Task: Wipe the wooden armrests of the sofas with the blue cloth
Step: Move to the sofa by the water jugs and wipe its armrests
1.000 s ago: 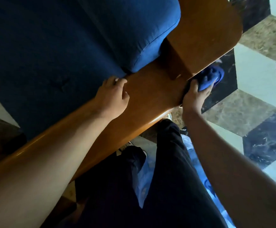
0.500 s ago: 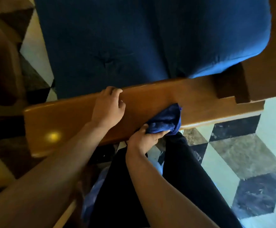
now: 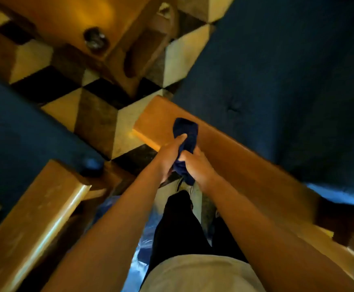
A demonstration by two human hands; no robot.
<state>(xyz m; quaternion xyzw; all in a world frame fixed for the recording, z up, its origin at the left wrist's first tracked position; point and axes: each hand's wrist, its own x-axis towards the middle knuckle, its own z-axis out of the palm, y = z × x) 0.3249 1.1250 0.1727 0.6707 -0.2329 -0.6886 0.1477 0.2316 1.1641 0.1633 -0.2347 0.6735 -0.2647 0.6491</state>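
A dark blue cloth [image 3: 186, 131] is bunched between both hands at the middle of the view. My left hand [image 3: 169, 153] grips its left side and my right hand [image 3: 197, 165] grips its lower right side. The cloth's upper end lies over the front end of a wooden armrest [image 3: 235, 157] that runs from the centre down to the right, beside a blue sofa cushion [image 3: 287, 81]. A second wooden armrest [image 3: 37, 213] of another blue sofa [image 3: 13, 133] lies at the lower left.
A wooden table [image 3: 66, 20] with a small dark round object [image 3: 95, 40] on it stands at the top left. The floor [image 3: 100, 114] has a cube-patterned tile in cream, brown and black. My dark-trousered legs [image 3: 180, 224] stand between the two armrests.
The view has swung left, toward the armrest's front end. My left hand has left the armrest top and joined the right hand on the cloth, which moved toward that end.
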